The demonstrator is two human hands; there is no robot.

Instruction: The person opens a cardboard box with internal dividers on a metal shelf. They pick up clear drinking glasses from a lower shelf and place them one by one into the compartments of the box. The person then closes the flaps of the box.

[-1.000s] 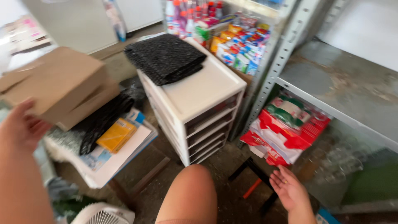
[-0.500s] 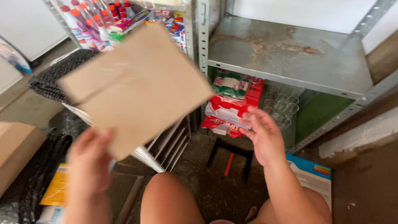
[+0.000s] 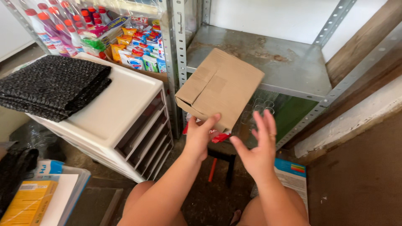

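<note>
While my left hand (image 3: 200, 136) pinches the near bottom edge of the cardboard box (image 3: 220, 88), thumb up its face, the box hangs tilted over the front lip of the metal shelf (image 3: 293, 69). Right hand (image 3: 257, 146) spread, empty, just beside it. Step, as I judge: placing. Next calls for steadying the free side.
</note>
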